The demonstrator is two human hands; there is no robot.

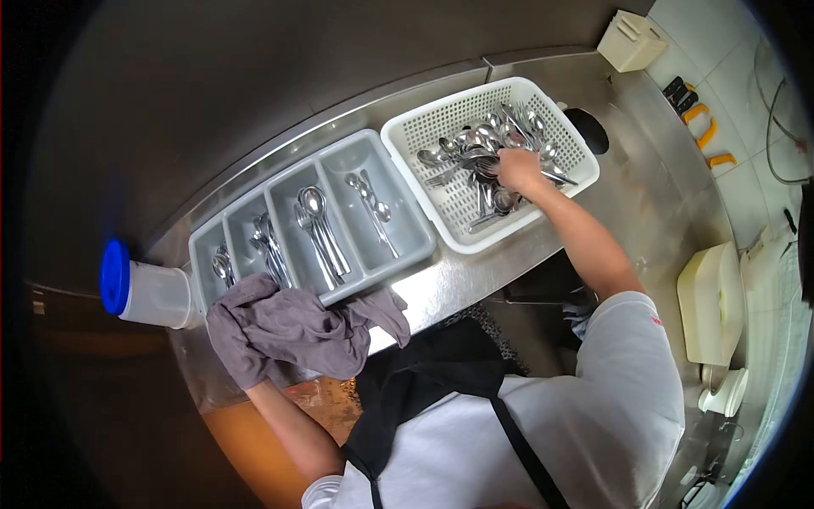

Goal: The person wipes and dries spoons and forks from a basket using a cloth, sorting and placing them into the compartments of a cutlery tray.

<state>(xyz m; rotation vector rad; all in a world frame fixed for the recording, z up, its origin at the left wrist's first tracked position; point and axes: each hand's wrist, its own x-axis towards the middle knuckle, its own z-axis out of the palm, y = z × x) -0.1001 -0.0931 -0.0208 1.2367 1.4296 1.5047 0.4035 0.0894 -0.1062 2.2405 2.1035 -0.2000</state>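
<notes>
A grey-purple cloth [292, 329] covers my left hand [242, 335], whose fingers are hidden beneath it, at the near left corner of the grey cutlery tray [405, 229]. My right hand [517, 170] reaches into the white perforated basket [451, 233], its fingers closed among a pile of metal cutlery [483, 140]; what they hold cannot be made out. The tray has several compartments. Large spoons [315, 204] lie in one, small spoons [381, 210] in the rightmost one, and more cutlery [270, 246] in those to the left.
A clear container with a blue lid [116, 278] lies left of the tray. Tray and basket rest on a steel counter [462, 293]. Farther right are a cream box [632, 41], orange-handled tools [699, 127] on the tiled wall and a pale yellow container [708, 305].
</notes>
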